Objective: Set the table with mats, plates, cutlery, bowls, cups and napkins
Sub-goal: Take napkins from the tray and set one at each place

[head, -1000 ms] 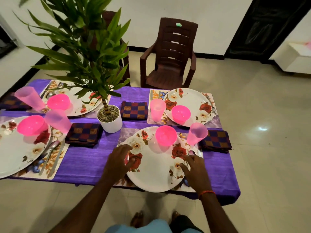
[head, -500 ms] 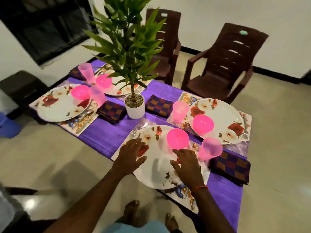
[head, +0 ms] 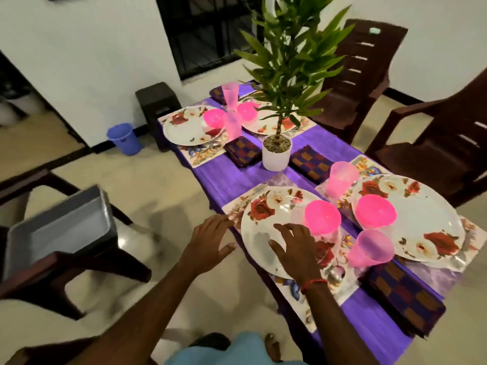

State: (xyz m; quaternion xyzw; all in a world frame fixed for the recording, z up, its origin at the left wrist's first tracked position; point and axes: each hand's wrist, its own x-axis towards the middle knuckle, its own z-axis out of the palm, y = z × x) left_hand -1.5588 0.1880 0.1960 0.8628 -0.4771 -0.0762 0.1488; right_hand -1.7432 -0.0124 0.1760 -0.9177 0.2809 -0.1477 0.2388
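The purple-clothed table (head: 224, 180) carries several place settings. The nearest floral plate (head: 266, 222) lies on a floral mat (head: 340, 291) with a pink bowl (head: 322, 216) on it, a pink cup (head: 370, 248) beside it and a fork (head: 250, 197) on its left. A checked napkin (head: 403, 299) lies at the right. My right hand (head: 292, 248) hovers spread over the plate, holding nothing. My left hand (head: 208, 241) is open, off the table's near-left edge beside the mat.
A potted plant (head: 278, 151) stands mid-table. Brown chairs stand at the back right (head: 432, 143), and one at the left (head: 39, 272) holds a grey tray (head: 60, 227). A blue bin (head: 123, 138) and a dark stool (head: 158, 101) sit by the wall.
My view has swung left, bringing the tray and the left chair into sight. Both hands have lifted off the near plate's rim; my left hand has drawn back past the table edge.
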